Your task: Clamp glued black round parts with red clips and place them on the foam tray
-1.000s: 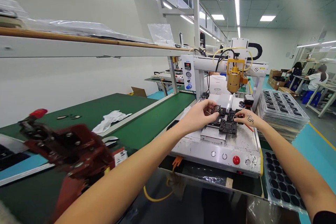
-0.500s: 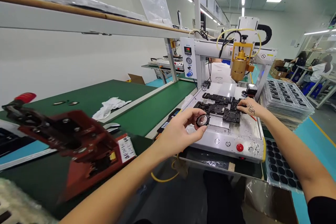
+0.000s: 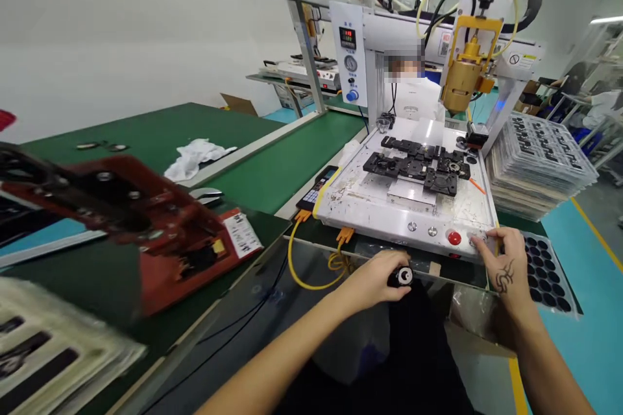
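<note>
My left hand point(image 3: 377, 279) is closed around a small round black ring part point(image 3: 403, 277), held low in front of the machine's front edge. My right hand point(image 3: 501, 259) rests with its fingertips on the front right corner of the white dispensing machine base point(image 3: 389, 217), by the small buttons next to the red button point(image 3: 454, 237). On the machine bed lies a black fixture point(image 3: 418, 168) with several nests. Above it hangs the brass dispensing head point(image 3: 466, 81).
A red hand press point(image 3: 141, 220) stands at left on the green bench. A black tray with round pockets point(image 3: 548, 272) sits right of the machine, stacked trays point(image 3: 538, 165) behind it. A white cloth point(image 3: 197, 152) lies on the green conveyor. A person sits behind the machine.
My left hand drew the ring part back from the fixture down to below the machine's front edge. My right hand left the fixture and came to the front right buttons. The view tilted down.
</note>
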Demonstrator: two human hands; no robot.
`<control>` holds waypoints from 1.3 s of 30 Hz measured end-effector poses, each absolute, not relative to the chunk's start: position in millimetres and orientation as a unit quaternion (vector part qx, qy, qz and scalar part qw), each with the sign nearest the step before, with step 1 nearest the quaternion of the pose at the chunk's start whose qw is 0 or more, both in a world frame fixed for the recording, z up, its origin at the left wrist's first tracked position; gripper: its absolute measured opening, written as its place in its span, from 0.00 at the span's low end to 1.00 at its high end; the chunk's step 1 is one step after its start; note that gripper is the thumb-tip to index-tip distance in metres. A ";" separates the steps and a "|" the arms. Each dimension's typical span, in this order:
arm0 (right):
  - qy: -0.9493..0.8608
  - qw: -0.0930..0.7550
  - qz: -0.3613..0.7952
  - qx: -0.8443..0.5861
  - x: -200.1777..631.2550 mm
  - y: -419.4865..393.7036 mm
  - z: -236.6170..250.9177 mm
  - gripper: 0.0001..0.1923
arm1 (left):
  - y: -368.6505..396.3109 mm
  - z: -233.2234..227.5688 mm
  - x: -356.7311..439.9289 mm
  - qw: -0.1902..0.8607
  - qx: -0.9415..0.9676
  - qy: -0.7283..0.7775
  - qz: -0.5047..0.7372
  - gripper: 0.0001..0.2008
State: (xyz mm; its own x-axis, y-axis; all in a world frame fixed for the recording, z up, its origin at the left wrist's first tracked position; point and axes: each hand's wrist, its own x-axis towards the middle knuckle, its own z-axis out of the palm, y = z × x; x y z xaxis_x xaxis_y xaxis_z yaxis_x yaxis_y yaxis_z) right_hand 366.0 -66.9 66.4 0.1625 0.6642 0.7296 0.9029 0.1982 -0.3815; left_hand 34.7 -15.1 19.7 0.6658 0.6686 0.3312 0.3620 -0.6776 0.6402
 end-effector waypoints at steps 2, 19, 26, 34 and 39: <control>-0.619 0.460 -0.153 -0.618 357.3 -73.1 66.7 0.18 | -8.9 -5.6 40.6 0.271 0.876 0.293 0.272 0.21; -0.802 0.365 0.120 -0.457 255.4 -51.0 -16.0 0.18 | -17.7 -21.9 23.3 0.264 0.868 0.299 0.296 0.21; -0.807 0.314 0.127 -0.485 257.3 -53.5 -16.0 0.14 | -23.7 -30.8 21.3 0.284 0.869 0.288 0.286 0.21; -0.831 0.273 0.089 -0.476 257.1 -54.0 -28.6 0.15 | -24.4 -25.3 19.5 0.319 0.863 0.291 0.263 0.21; -0.845 0.290 0.059 -0.445 260.4 -56.4 -48.6 0.18 | -17.0 -12.2 15.5 0.352 0.864 0.271 0.239 0.18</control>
